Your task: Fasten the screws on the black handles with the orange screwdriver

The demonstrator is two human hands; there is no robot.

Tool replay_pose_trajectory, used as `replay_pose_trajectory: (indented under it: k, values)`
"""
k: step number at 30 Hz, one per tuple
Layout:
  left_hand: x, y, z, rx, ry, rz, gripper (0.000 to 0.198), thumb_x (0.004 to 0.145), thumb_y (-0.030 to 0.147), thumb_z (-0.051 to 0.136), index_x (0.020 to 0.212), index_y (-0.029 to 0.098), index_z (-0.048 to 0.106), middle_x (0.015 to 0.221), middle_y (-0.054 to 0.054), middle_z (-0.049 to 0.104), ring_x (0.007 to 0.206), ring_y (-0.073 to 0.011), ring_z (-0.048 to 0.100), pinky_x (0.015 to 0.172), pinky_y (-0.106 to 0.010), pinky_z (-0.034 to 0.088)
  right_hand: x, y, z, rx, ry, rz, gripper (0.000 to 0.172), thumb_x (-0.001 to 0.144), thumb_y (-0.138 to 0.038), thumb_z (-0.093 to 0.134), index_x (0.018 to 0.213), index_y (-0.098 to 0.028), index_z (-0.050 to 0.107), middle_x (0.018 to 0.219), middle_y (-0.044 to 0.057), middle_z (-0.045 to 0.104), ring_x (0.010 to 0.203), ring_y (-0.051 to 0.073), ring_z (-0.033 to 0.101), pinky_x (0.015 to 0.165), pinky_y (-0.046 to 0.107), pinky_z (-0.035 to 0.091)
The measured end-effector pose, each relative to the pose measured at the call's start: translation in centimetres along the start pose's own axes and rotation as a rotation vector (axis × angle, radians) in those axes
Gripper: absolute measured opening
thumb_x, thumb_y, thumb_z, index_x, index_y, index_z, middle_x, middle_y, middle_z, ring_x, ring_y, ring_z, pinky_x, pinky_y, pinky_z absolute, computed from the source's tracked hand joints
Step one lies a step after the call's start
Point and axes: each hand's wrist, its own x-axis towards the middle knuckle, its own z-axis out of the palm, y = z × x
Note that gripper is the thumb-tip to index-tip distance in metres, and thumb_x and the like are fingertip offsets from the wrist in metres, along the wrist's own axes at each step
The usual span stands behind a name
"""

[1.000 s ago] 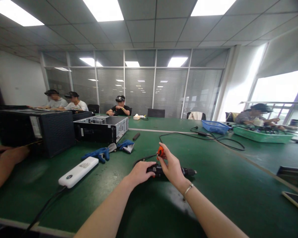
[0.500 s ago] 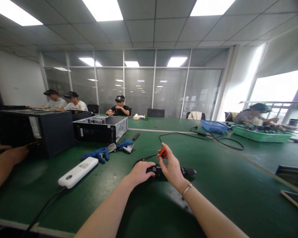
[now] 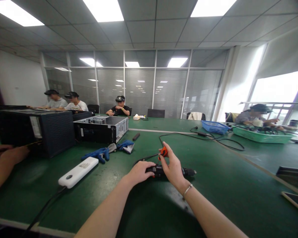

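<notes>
The left hand [image 3: 139, 173] wraps a black electric screwdriver [image 3: 161, 171]; the right hand [image 3: 172, 166] pinches a small orange piece [image 3: 163, 152] above it; a white power bank [image 3: 78, 172] and blue gloves [image 3: 99, 153] lie off to the left on the green workbench [image 3: 225, 198].

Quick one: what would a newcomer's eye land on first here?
The two bare hands at centre on the green bench: the left hand grips a black handheld power tool, and the right hand pinches a small orange piece above it. Farther along the bench sits an open computer case, with blue gloves just in front.

A workshop room: green workbench [image 3: 225, 205], opened computer case [image 3: 100, 130].
</notes>
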Motion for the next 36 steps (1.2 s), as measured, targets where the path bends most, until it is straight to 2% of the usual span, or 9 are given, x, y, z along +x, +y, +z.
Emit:
replay_pose_trajectory:
  k: [7,10,15,20,23,28,32,36]
  values:
    - [0.0,-0.4,0.0,-0.029,-0.013,-0.024,0.044,0.078,0.025,0.066,0.122,0.024,0.061,0.122,-0.003,0.064,0.111,-0.0217,0.059,0.101,-0.031,0.039,0.3,-0.4,-0.4,-0.056,0.005,-0.01,0.044,0.089,-0.024,0.05,0.132,-0.024,0.044,0.095,0.006,0.058,0.084,0.02,0.058,0.078,0.035,0.052]
    - [0.0,-0.5,0.1,-0.032,-0.009,-0.016,0.043,0.079,0.026,0.066,0.121,0.023,0.061,0.121,-0.004,0.064,0.111,-0.0215,0.059,0.1,-0.03,0.039,0.2,-0.3,-0.3,-0.037,-0.011,-0.006,0.048,0.089,-0.021,0.047,0.137,-0.023,0.039,0.098,0.007,0.061,0.085,0.019,0.059,0.081,0.035,0.052]
    - [0.0,-0.5,-0.1,-0.011,-0.021,-0.007,0.043,0.078,0.027,0.066,0.121,0.024,0.061,0.12,-0.003,0.065,0.109,-0.0217,0.059,0.099,-0.03,0.04,-0.1,-0.2,-0.2,-0.054,-0.054,-0.025,0.056,0.09,-0.022,0.045,0.143,-0.021,0.029,0.116,0.01,0.059,0.103,0.022,0.059,0.089,0.038,0.05]
    - [-0.1,-0.8,-0.5,0.002,-0.024,-0.008,0.04,0.08,0.028,0.064,0.12,0.025,0.062,0.12,-0.003,0.065,0.109,-0.0214,0.059,0.098,-0.03,0.04,-0.3,-0.1,-0.2,-0.094,-0.077,-0.032,0.053,0.09,-0.023,0.045,0.141,-0.021,0.032,0.109,0.01,0.062,0.097,0.022,0.061,0.086,0.038,0.052]
    - [-0.2,-0.8,-0.7,0.007,-0.026,-0.042,0.04,0.079,0.031,0.064,0.119,0.026,0.063,0.115,-0.002,0.067,0.103,-0.0211,0.061,0.091,-0.028,0.043,-0.4,0.1,-0.1,-0.095,-0.059,-0.052,0.05,0.09,-0.024,0.046,0.139,-0.022,0.034,0.104,0.008,0.063,0.093,0.021,0.062,0.083,0.036,0.053]
    - [-0.2,-0.8,-1.3,0.046,-0.043,-0.209,0.039,0.074,0.042,0.066,0.109,0.025,0.069,0.096,-0.002,0.073,0.084,-0.0212,0.065,0.073,-0.026,0.046,-0.5,0.1,-0.2,-0.097,-0.056,-0.071,0.048,0.09,-0.023,0.046,0.137,-0.021,0.037,0.103,0.009,0.064,0.093,0.021,0.062,0.084,0.036,0.052]
    - [-0.2,-0.8,-1.6,0.048,-0.04,-0.257,0.039,0.071,0.045,0.067,0.104,0.023,0.071,0.096,-0.003,0.073,0.086,-0.0216,0.064,0.07,-0.024,0.046,-0.4,-0.2,-0.1,-0.076,-0.073,-0.05,0.049,0.09,-0.022,0.045,0.138,-0.021,0.036,0.106,0.009,0.064,0.095,0.021,0.063,0.085,0.037,0.053]
    - [-0.2,-1.1,-1.5,-0.014,-0.042,-0.248,0.037,0.071,0.04,0.066,0.101,0.02,0.072,0.092,-0.003,0.073,0.082,-0.0207,0.065,0.07,-0.024,0.047,-0.2,-0.2,0.1,-0.026,-0.083,-0.008,0.056,0.09,-0.018,0.042,0.144,-0.022,0.026,0.116,0.011,0.061,0.102,0.02,0.061,0.088,0.038,0.052]
